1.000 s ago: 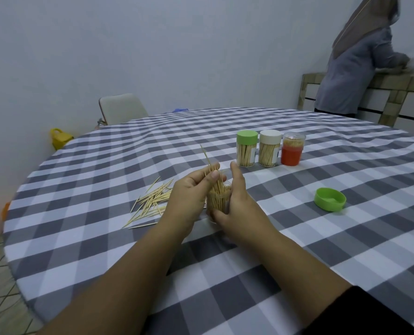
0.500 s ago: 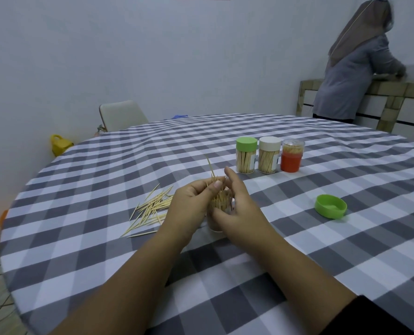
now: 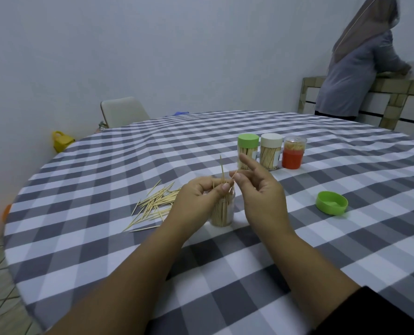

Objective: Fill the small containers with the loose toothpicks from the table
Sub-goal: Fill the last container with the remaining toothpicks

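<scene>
A clear lidless container (image 3: 222, 213), packed with upright toothpicks, stands on the checked tablecloth (image 3: 225, 274) between my hands. My left hand (image 3: 198, 197) pinches a few toothpicks (image 3: 222, 171) that stick up above the container's mouth. My right hand (image 3: 259, 192) is raised just right of the container, off its wall, and pinches one toothpick between thumb and finger, index finger pointing up. A pile of loose toothpicks (image 3: 152, 205) lies to the left of the container.
Behind my hands stand a green-lidded container (image 3: 248, 147), a white-lidded one (image 3: 270, 151) and an orange one (image 3: 293, 153). A loose green lid (image 3: 331, 203) lies upside down at the right. A chair (image 3: 123, 111) and a person at a counter (image 3: 360, 64) are beyond the table.
My right hand has let go of the container's side and risen, pinching a toothpick. My left hand stays above the container's mouth with its toothpicks.
</scene>
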Demonstrator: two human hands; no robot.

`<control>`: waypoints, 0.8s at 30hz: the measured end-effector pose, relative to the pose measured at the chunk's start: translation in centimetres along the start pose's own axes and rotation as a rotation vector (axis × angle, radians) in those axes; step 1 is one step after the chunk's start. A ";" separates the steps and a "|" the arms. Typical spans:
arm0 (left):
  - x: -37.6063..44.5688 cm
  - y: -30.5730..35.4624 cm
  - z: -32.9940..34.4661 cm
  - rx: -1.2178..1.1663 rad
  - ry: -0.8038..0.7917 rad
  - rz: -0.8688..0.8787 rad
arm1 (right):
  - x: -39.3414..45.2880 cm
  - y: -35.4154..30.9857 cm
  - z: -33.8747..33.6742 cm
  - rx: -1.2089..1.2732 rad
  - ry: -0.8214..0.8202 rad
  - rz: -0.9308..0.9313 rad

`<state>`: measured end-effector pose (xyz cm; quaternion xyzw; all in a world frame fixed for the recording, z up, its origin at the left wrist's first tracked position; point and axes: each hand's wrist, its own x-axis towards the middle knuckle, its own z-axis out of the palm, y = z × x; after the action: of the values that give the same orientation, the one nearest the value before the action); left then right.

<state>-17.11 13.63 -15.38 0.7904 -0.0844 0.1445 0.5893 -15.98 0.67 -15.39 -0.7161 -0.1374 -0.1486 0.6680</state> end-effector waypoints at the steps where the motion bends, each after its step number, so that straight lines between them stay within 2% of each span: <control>1: 0.0 0.1 0.0 0.016 0.003 0.007 | 0.1 0.0 0.0 -0.016 0.028 -0.010; 5: 0.1 -0.1 -0.1 0.018 0.024 0.031 | 0.2 -0.1 -0.3 -0.025 0.113 -0.019; 8: 0.3 -0.2 -0.2 0.015 0.054 0.010 | 0.1 -0.2 -0.3 -0.039 0.100 -0.015; 15: 0.2 0.1 -0.9 0.071 0.066 -0.022 | 0.1 -0.1 -0.1 -0.079 -0.011 0.030; 21: -0.2 0.6 -1.0 0.194 -0.076 -0.158 | 0.0 -0.1 0.2 -0.031 -0.196 0.075; 24: -0.1 0.5 -0.7 0.157 -0.120 -0.207 | -0.2 -0.1 0.3 -0.060 -0.275 0.052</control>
<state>-17.45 14.14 -14.74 0.8458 -0.0260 0.0418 0.5312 -16.19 1.01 -15.38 -0.7527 -0.2044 -0.0357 0.6249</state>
